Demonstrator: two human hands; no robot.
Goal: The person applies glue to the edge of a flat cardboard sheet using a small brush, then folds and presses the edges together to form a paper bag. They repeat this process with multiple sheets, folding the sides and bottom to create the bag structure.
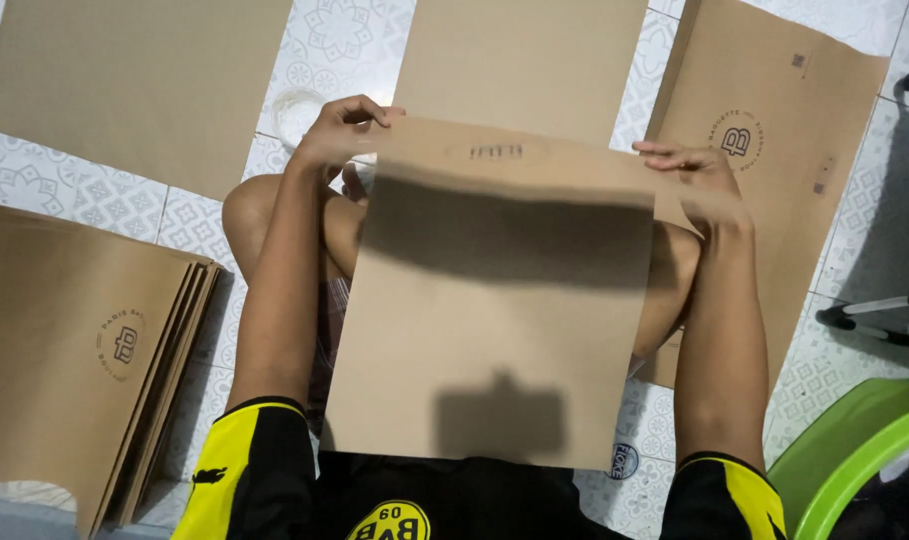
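Seated on the floor, my left hand and right hand pinch a cardboard sheet's far corners, mid-fold; pressing the crease comes next, I judge.

There is a single view, from a camera worn on the person's head. It looks steeply down over the chest and both forearms onto the patterned white tiled floor, close enough that the flat brown cardboard sheet held over the lap fills the middle. The left hand and right hand sit in the upper half. The floor's far side lies along the top edge; the person's yellow-and-black shirt lies along the bottom.
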